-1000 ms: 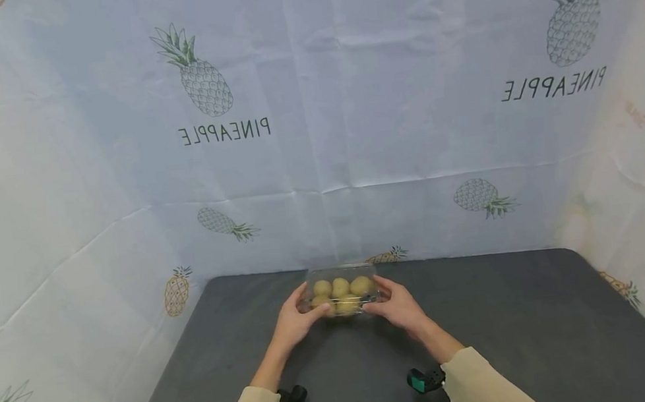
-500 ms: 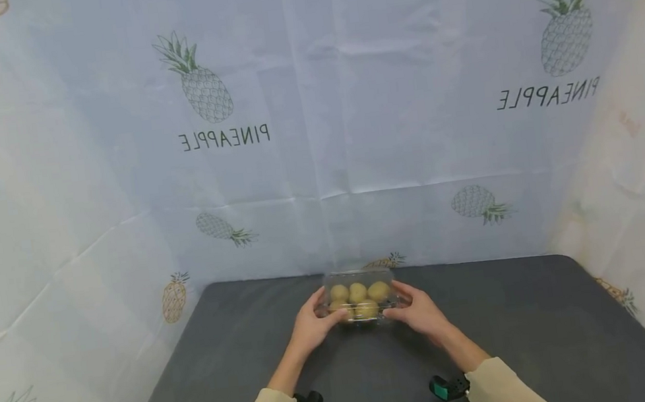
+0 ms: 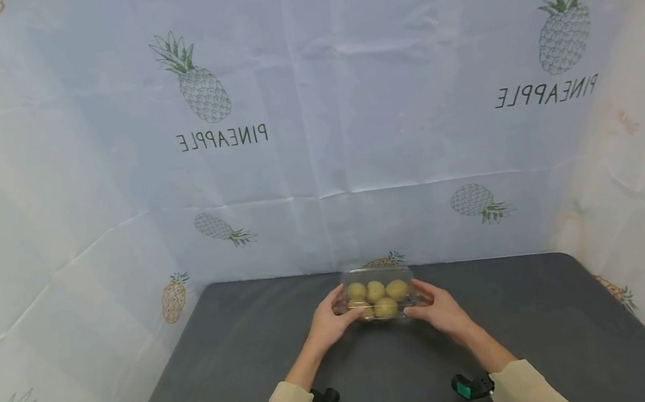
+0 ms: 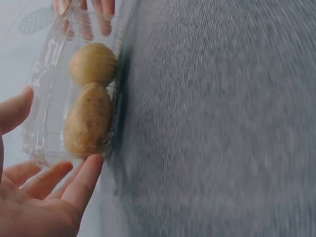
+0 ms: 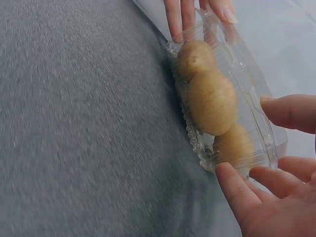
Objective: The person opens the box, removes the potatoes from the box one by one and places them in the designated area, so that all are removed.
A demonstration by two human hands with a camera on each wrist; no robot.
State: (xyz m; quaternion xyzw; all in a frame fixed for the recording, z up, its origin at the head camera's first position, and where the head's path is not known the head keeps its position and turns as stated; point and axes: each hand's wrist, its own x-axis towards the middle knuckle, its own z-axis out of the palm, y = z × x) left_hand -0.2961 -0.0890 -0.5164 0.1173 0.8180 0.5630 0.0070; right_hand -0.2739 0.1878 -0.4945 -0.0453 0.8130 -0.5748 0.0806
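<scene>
A clear plastic clamshell box (image 3: 377, 274) with several yellowish potatoes (image 3: 376, 290) inside sits near the table's far edge. My left hand (image 3: 329, 323) holds its left end, thumb at the near side and fingers at the end wall. At the opposite end my right hand (image 3: 445, 313) grips it the same way. In the left wrist view two potatoes (image 4: 89, 121) show through the wall, and fingertips touch the lower edge. The right wrist view shows the ribbed rim and three potatoes (image 5: 212, 101). Its lid appears to be down.
The dark grey table (image 3: 246, 369) extends to both sides and towards me. Behind it hangs a pale curtain (image 3: 314, 129) printed with pineapples, which also closes off the left and right. A black wrist camera (image 3: 472, 386) sits below each hand.
Both hands have carried or slid the box of potatoes steadily rightward along the far part of the table. Their hold on it looks the same. The head view has tilted slightly.
</scene>
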